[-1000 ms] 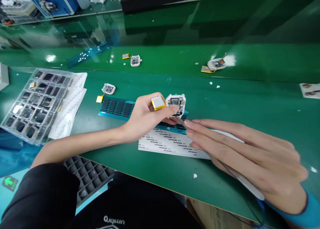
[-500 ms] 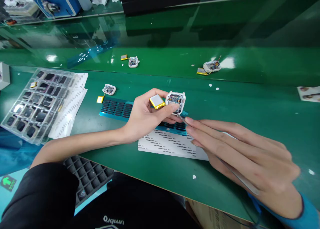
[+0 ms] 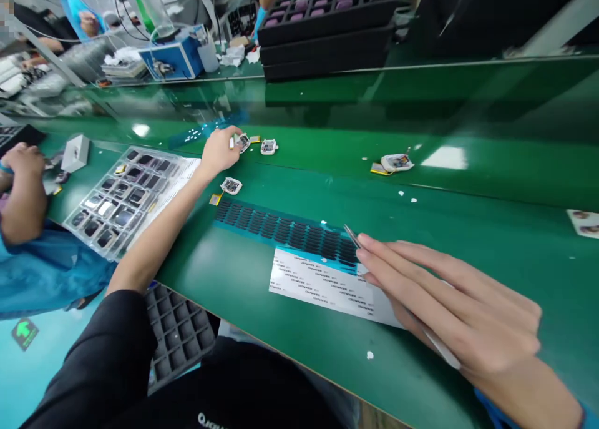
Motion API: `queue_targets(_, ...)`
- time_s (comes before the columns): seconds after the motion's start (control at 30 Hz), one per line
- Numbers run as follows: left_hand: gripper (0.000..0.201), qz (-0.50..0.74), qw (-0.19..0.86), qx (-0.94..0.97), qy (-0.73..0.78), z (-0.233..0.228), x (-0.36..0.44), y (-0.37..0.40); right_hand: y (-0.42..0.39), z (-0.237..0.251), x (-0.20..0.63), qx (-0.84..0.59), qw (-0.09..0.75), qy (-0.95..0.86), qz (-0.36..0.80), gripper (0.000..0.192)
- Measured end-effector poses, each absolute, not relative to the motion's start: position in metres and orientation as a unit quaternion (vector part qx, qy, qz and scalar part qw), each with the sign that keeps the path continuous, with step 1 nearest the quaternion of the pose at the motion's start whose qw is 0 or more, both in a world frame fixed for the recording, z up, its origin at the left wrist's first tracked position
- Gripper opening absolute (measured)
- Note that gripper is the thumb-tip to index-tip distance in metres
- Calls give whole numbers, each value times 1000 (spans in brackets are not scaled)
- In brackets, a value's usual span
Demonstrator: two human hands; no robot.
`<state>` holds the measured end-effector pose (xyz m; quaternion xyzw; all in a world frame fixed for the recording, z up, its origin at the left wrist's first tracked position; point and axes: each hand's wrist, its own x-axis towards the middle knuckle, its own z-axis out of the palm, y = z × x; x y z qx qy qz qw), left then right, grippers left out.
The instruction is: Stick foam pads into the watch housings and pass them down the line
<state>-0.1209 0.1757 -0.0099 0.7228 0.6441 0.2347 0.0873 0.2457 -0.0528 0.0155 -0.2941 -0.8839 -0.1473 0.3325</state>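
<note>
My left hand is stretched to the back of the table, fingers closed on a white watch case with its circuit board showing. Just right of it lies another open watch case with a small yellow-edged battery. Nearer, a third watch case has its battery wired to it. My right hand grips metal tweezers, tips raised near the right end of a blue sheet bearing rows of black strips. Under that sheet's edge lies white printed paper.
A clear tray of watch parts lies at left, beside a co-worker's arm. Another watch case sits at back right. Black stacked trays stand on the ledge behind. White scraps dot the table.
My left hand has carried the watch case from the middle to the back left, beside the other one. My right hand stays with the tweezers. The view has tilted up and left.
</note>
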Motion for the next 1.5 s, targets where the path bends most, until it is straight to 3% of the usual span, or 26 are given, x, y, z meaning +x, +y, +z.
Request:
queue_targets(0.17, 46, 214, 103, 775, 586, -24, -124, 187, -50, 9, 243, -270, 370, -872, -173, 69)
queue_targets(0.33, 19, 197, 230, 809, 504, -20, -107, 209, -48, 6, 242, -264, 359, -877, -181, 47)
queue_targets(0.4, 13, 200, 249, 804, 501, -16, -101, 211, -47, 6, 242, -271, 354, -876, -188, 50)
queue_targets(0.5, 20, 215, 270, 794, 501, -9, -85, 197, -46, 4, 244, -294, 355, -871, -171, 61)
queue_targets(0.6, 19, 258, 299, 783, 480, 1, -56, 159, -45, -3, 246, -308, 376, -863, -137, 60)
queue_targets(0.7, 28, 356, 469, 710, 387, 14, -16, 104, -45, -12, 248, -333, 402, -844, -120, 58)
queue_targets(0.8, 32, 340, 639, 612, 319, 24, 19, 51, -47, -15, 246, -384, 420, -810, -142, 65)
queue_targets(0.9, 28, 307, 714, 560, 289, 26, 38, 16, -49, -10, 241, -423, 423, -783, -171, 64)
queue_targets(1.17, 27, 354, 702, 536, 308, 17, 44, -2, -50, -4, 241, -466, 383, -785, -139, 12)
queue_targets(1.5, 21, 352, 637, 591, 349, 17, 42, -11, -53, -6, 234, -457, 389, -790, -124, 24)
